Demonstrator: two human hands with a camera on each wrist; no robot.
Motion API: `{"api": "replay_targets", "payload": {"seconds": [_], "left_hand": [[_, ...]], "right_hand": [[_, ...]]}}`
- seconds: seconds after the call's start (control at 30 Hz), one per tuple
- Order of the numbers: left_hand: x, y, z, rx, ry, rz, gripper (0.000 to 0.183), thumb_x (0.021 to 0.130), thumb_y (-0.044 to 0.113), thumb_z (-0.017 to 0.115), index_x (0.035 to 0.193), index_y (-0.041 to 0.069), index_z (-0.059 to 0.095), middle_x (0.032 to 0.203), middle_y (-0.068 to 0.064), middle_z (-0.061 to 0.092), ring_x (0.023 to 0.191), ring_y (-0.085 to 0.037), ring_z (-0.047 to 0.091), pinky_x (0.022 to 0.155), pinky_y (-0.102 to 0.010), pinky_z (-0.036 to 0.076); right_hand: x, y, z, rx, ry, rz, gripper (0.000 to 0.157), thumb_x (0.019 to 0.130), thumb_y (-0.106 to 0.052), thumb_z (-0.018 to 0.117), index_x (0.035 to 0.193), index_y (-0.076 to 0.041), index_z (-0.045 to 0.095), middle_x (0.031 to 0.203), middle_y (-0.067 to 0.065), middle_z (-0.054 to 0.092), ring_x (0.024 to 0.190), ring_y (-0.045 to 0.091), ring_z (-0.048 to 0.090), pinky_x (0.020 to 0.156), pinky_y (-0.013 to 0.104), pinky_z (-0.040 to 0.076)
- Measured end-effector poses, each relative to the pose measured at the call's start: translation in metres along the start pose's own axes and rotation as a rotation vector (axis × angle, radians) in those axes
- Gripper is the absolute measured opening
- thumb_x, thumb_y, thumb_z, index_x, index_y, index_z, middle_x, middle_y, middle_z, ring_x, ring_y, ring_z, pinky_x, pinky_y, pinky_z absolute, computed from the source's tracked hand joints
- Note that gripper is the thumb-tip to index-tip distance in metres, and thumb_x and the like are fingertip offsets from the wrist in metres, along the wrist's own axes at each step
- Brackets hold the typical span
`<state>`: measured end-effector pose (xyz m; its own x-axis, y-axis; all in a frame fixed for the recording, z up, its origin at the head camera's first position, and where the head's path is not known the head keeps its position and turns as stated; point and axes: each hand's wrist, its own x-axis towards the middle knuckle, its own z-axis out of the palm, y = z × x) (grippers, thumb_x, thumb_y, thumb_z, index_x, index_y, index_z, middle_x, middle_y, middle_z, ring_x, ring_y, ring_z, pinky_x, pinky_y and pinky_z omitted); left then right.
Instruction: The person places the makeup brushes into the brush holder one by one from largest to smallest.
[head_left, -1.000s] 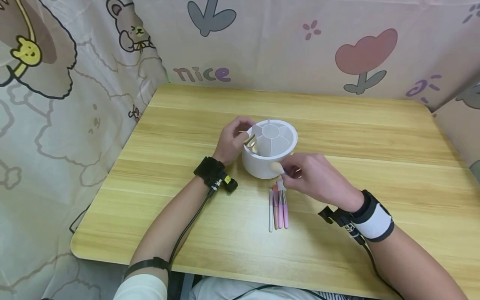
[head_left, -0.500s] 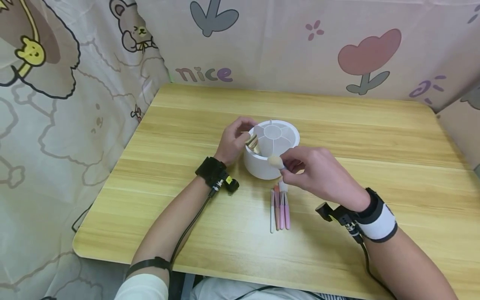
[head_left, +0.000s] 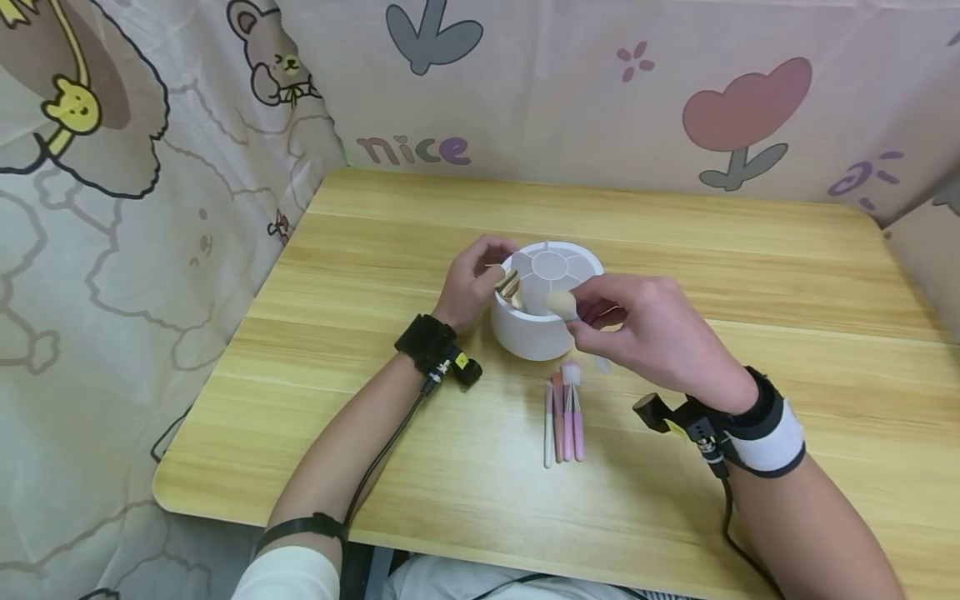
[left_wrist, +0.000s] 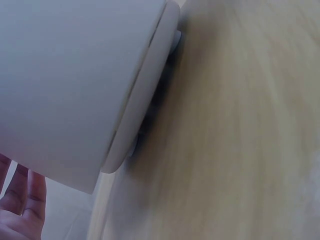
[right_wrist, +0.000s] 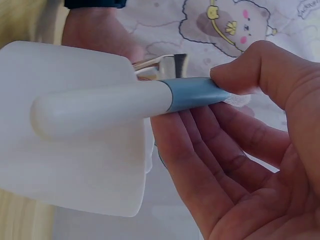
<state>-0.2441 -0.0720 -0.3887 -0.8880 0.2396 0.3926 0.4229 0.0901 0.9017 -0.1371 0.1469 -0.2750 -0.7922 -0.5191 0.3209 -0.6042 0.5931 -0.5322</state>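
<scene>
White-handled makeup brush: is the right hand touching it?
Touching. The right wrist view shows the right hand pinching the white-handled makeup brush at its blue ferrule.

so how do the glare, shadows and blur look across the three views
Head: a soft pale sheen on the tabletop and a faint shadow below the right hand; left wrist: smeared wood grain and a dark shadow under the white container; right wrist: the brush looks fairly clear, the top left corner blurred.
</scene>
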Motion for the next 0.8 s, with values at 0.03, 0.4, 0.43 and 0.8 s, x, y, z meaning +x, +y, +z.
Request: {"api": "replay_targets", "payload": {"seconds": [0.03, 0.4, 0.43, 0.8], "left_hand": [[0.0001, -0.0002, 0.0002, 0.0, -0.001, 0.001, 0.035, 0.082, 0.01, 0.047, 0.115, 0.005, 0.058, 0.112, -0.005, 0.062, 0.104, -0.015, 0.057, 0.091, -0.031, 0.048], [0.0001, 0.0012, 0.0006, -0.006, -0.006, 0.005, 0.033, 0.084, 0.012, 0.048, 0.115, 0.005, 0.058, 0.111, -0.005, 0.062, 0.103, -0.015, 0.058, 0.091, -0.031, 0.048], [-0.0001, 0.0015, 0.0009, -0.006, -0.006, 0.005, 0.033, 0.084, 0.012, 0.048, 0.115, 0.005, 0.058, 0.111, -0.005, 0.062, 0.103, -0.015, 0.058, 0.091, -0.031, 0.048], [0.001, -0.0011, 0.0013, -0.005, 0.004, 0.008, 0.033, 0.084, 0.01, 0.047, 0.115, 0.004, 0.058, 0.111, -0.006, 0.062, 0.104, -0.017, 0.058, 0.092, -0.032, 0.047]], "right_hand": [[0.0002, 0.0, -0.0004, 0.007, 0.007, 0.0, 0.013, 0.081, -0.011, 0.068, 0.093, -0.016, 0.069, 0.086, -0.01, 0.067, 0.076, 0.0, 0.064, 0.066, 0.022, 0.056], [0.0013, 0.0023, -0.0023, 0.028, 0.054, 0.02, 0.014, 0.081, -0.01, 0.07, 0.095, -0.014, 0.07, 0.087, -0.009, 0.067, 0.077, 0.0, 0.064, 0.067, 0.019, 0.055], [0.0012, 0.0027, -0.0024, 0.03, 0.058, 0.022, 0.015, 0.081, -0.01, 0.07, 0.095, -0.014, 0.069, 0.087, -0.009, 0.067, 0.077, 0.0, 0.064, 0.067, 0.018, 0.055], [-0.0034, 0.0062, -0.0046, 0.098, 0.116, 0.007, 0.016, 0.08, -0.005, 0.069, 0.094, -0.013, 0.069, 0.088, -0.008, 0.067, 0.078, 0.006, 0.066, 0.071, 0.02, 0.055]]}}
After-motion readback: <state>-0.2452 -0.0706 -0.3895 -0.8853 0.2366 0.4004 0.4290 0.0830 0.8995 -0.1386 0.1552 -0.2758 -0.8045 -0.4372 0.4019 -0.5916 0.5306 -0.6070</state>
